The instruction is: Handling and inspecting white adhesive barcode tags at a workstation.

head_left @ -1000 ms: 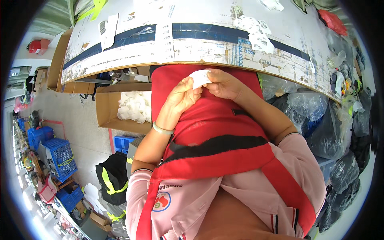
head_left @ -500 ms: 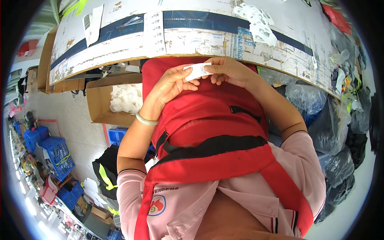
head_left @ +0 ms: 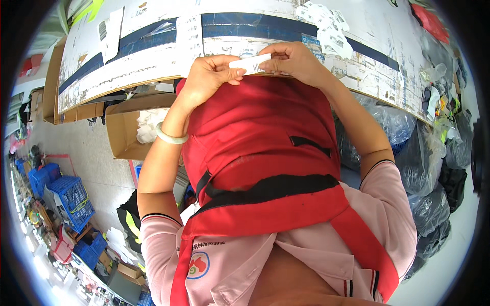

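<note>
Between my two hands is a small white printed label (head_left: pixel 250 64), held level over the table's front edge. My left hand (head_left: pixel 210 77) pinches its left end between thumb and fingers. At the other end, my right hand (head_left: pixel 293 62) grips it with the thumb on top and the fingers behind. Whether the label is a single layer or a folded stack I cannot tell. On the table ahead lie a strip of printed labels (head_left: pixel 189 36) and, farther right, a loose pile of white labels (head_left: pixel 332 31).
The worn cardboard-covered table (head_left: pixel 148 61) spans the far side. Below its left part stands an open cardboard box (head_left: pixel 118 133) with white pieces inside. Grey plastic bags (head_left: pixel 421 163) crowd the right. Blue crates (head_left: pixel 71 201) stand on the floor at left.
Both hands have moved forward and up with the label, from over the red apron to the table edge. They have spread slightly apart, and the label shows more of its length.
</note>
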